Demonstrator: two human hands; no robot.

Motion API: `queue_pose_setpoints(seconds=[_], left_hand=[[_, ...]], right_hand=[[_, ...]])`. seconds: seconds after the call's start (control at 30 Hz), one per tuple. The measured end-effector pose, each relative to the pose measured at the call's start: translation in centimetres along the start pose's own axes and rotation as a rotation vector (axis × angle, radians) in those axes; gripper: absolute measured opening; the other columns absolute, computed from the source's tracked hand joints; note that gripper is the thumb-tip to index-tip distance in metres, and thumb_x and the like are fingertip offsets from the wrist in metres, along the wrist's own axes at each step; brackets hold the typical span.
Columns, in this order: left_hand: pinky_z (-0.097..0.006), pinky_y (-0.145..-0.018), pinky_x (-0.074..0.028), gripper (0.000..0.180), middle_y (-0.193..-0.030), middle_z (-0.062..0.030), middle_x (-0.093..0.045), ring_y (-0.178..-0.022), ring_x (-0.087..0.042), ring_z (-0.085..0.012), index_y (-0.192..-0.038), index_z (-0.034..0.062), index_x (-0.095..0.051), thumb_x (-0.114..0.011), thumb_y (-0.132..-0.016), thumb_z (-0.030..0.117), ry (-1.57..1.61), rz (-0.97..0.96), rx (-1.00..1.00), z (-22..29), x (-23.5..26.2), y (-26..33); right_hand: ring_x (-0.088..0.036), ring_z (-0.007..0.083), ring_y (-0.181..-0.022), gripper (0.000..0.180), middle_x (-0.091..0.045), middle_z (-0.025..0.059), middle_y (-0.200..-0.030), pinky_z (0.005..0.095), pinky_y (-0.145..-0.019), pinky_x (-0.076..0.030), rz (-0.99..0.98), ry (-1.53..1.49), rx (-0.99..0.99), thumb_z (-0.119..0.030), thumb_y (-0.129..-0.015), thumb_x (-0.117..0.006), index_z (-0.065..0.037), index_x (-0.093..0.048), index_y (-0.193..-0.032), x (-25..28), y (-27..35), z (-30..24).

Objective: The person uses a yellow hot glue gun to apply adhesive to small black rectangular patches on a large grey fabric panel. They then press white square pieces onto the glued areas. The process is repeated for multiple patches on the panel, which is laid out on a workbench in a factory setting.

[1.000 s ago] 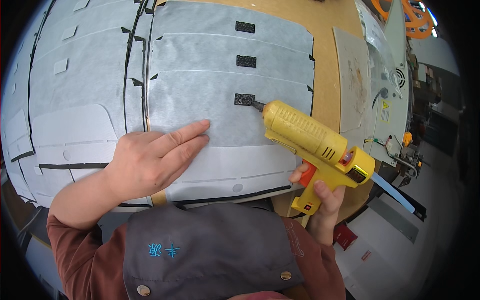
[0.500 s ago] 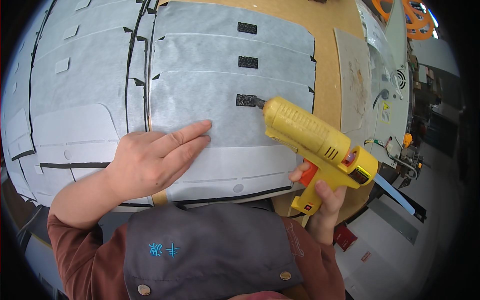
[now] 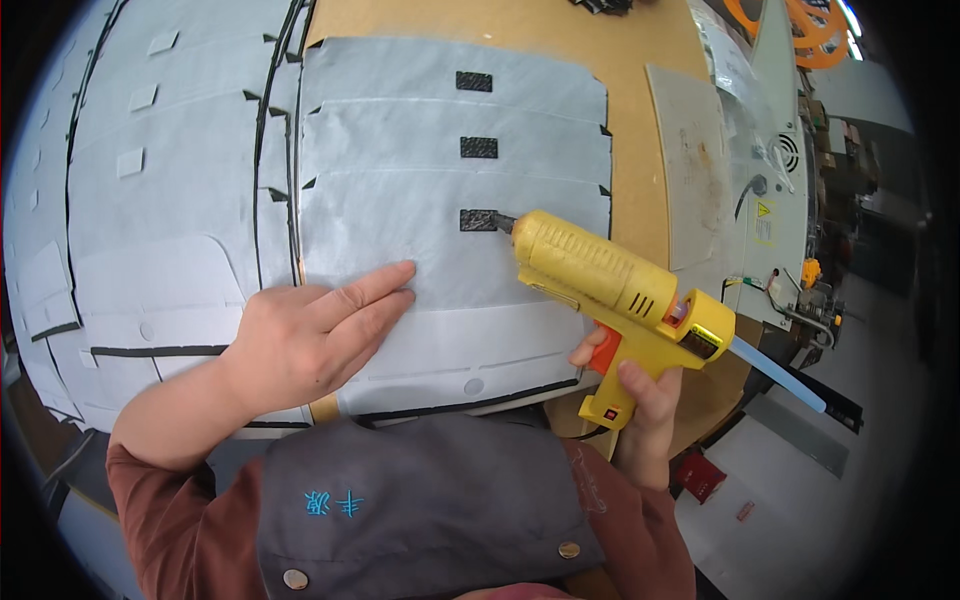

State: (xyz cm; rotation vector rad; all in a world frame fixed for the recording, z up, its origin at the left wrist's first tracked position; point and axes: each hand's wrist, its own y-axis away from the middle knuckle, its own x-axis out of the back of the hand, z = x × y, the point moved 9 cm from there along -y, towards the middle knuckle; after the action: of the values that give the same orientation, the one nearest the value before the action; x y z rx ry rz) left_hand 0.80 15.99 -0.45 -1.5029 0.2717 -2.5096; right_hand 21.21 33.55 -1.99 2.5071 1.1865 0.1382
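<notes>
A yellow hot glue gun [image 3: 600,275] is in my right hand [image 3: 650,400], whose fingers wrap its grip by the orange trigger. A pale blue glue stick [image 3: 780,375] pokes out of its back end. The dark nozzle [image 3: 505,224] meets the right end of the nearest black rectangular patch [image 3: 478,220], though I cannot tell if it touches. That patch sits on a stack of overlapping pale grey fabric panels [image 3: 390,225]. My left hand [image 3: 310,330] rests on the panels, fingers stretched out toward the patch and holding nothing.
Two more black patches [image 3: 478,148] lie farther up the panels. To the left are similar panel stacks [image 3: 190,110] with small white squares and black edging. A stained board [image 3: 690,165] lies at the right, beside a machine [image 3: 775,220] with wires. Brown tabletop [image 3: 400,18] shows behind the panels.
The whole view has shifted slightly, so panels and patches appear a little lower. The nozzle stays at the same patch's right end. Both hands keep their poses.
</notes>
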Motion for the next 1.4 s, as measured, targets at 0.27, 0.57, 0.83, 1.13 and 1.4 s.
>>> queue_pose_setpoints(seconds=[0.27, 0.57, 0.83, 1.13, 1.4], left_hand=[[-0.025, -0.050, -0.049, 0.033, -0.119, -0.0099, -0.069, -0.058, -0.062, -0.0130, -0.105, 0.0056, -0.068, -0.073, -0.072, 0.004, 0.003, 0.030, 0.006, 0.0, -0.2, 0.1], [-0.025, -0.050, -0.050, 0.034, -0.118, -0.0086, -0.069, -0.058, -0.063, -0.0129, -0.106, 0.0065, -0.068, -0.073, -0.073, 0.004, -0.020, 0.003, 0.012, 0.1, -0.2, -0.2], [-0.025, -0.050, -0.050, 0.034, -0.119, -0.0090, -0.069, -0.059, -0.063, -0.0129, -0.107, 0.0061, -0.068, -0.072, -0.074, 0.004, -0.004, 0.001, 0.011, 0.1, -0.1, 0.0], [-0.026, -0.049, -0.050, 0.028, -0.117, -0.0078, -0.070, -0.056, -0.062, -0.0153, -0.103, 0.0071, -0.068, -0.072, -0.075, 0.003, -0.025, 0.032, 0.012, 0.6, 0.2, -0.4], [-0.028, -0.051, -0.050, 0.031, -0.112, -0.0066, -0.071, -0.060, -0.063, -0.0158, -0.111, 0.0083, -0.065, -0.072, -0.080, 0.007, -0.028, 0.095, 0.008, 1.7, 1.7, -1.0]], right_hand=[[-0.064, 0.0270, -0.096, 0.050, -0.061, 0.0184, -0.109, 0.0401, -0.085, -0.053, -0.152, -0.092, 0.099, -0.005, -0.088, -0.059, 0.005, -0.043, -0.134, -0.3, -0.8, -0.2], [-0.064, 0.0259, -0.096, 0.049, -0.061, 0.0175, -0.110, 0.0397, -0.085, -0.053, -0.171, -0.080, 0.105, -0.008, -0.089, -0.061, 0.004, -0.043, -0.133, -0.2, -0.9, -0.1], [-0.065, 0.0268, -0.097, 0.051, -0.061, 0.0183, -0.111, 0.0401, -0.085, -0.053, -0.163, -0.093, 0.100, -0.005, -0.088, -0.061, 0.004, -0.042, -0.134, 0.2, -0.3, 0.4], [-0.065, 0.0266, -0.089, 0.051, -0.061, 0.0156, -0.101, 0.0362, -0.076, -0.054, -0.043, -0.492, 0.077, -0.029, -0.090, -0.061, -0.001, -0.046, -0.129, 2.6, -1.7, 1.5], [-0.066, 0.0224, -0.089, 0.040, -0.064, 0.0086, -0.099, 0.0266, -0.060, -0.055, 0.302, -0.856, 0.121, -0.035, -0.097, -0.054, -0.004, -0.053, -0.122, 12.7, -6.0, 1.4]])
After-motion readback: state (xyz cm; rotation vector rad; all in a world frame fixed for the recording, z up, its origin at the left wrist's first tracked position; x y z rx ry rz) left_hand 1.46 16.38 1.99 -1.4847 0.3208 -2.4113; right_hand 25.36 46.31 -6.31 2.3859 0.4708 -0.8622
